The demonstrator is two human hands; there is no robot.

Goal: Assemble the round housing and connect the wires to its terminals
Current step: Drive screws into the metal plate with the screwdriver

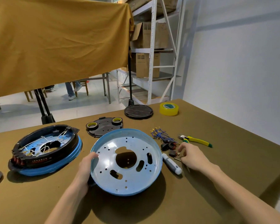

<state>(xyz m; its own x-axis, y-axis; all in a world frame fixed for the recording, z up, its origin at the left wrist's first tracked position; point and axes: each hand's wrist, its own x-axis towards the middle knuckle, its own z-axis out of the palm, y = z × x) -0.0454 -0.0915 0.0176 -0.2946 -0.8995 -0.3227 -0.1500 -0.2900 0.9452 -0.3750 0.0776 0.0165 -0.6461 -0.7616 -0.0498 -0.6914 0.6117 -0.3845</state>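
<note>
The blue round housing pan (126, 162) sits tilted near the front middle of the desk (217, 159), its left rim raised and gripped by the left hand (86, 165), fingers curled over the edge with the thumb side underneath. Just right of the pan, the right hand (191, 156) reaches into a small scatter of parts; its fingertips are bent as if pinching a brass screw (178, 158), though whether it has hold of it I cannot tell from this view.

To do this step well, I judge: take one fastener cleanly between thumb and forefinger, keep the pan steady with the other hand, and match the screw to a hole before reaching for the white-handled screwdriver (171, 163), which lies touching the pan's right edge.

Counted outward from the pan: one bundle of blue wires with terminals (160, 135) behind-right; one yellow-green pair of pliers (196, 140) further right; one black plate (104, 128) behind, carrying two small tape rolls; one wired housing (45, 149) to the left; one large yellow tape roll (169, 109) far behind-right.
</note>
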